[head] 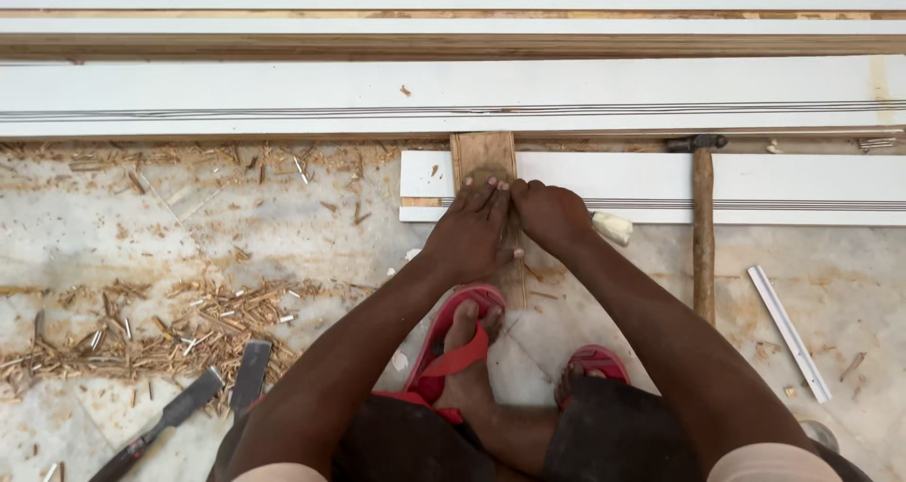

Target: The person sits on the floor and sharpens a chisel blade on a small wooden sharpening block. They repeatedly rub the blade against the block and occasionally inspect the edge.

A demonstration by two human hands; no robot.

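Observation:
A narrow wooden block (483, 152) lies across a white grooved panel (793, 185) on the floor. My left hand (470, 232) presses flat on the block, fingers together and pointing away from me. My right hand (552, 216) rests beside it, fingers curled down onto the same block, with a small pale lump (613, 227) just right of its wrist. The near end of the block is hidden under both hands. My feet in red sandals (453, 350) are planted just below.
A hammer (703, 227) lies across the panel to the right. Two chisels (208, 392) lie at lower left among wood shavings (160, 326). A white strip (791, 331) lies at right. Long white boards (453, 95) run across the top.

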